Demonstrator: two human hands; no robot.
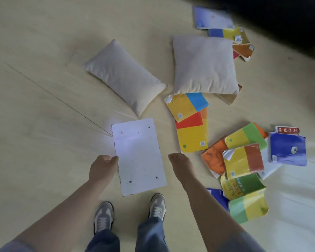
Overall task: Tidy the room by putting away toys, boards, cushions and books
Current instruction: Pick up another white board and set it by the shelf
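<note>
Head view: white board (pixel 138 155) is pinched at its left long edge by the left hand (pixel 102 167) and sits between both hands, above the floor (pixel 35 88) just ahead of the shoes (pixel 104 215). Right hand (pixel 179 163) is held just beside the right edge, apart from it, with nothing seen in it; finger curl can't be told. A second grip on the right edge is advised before carrying, since a one-sided pinch likely lets it twist; oblong cushion (pixel 124 77), square cushion (pixel 204 64) and books (pixel 191 128) are left untouched beyond.
</note>
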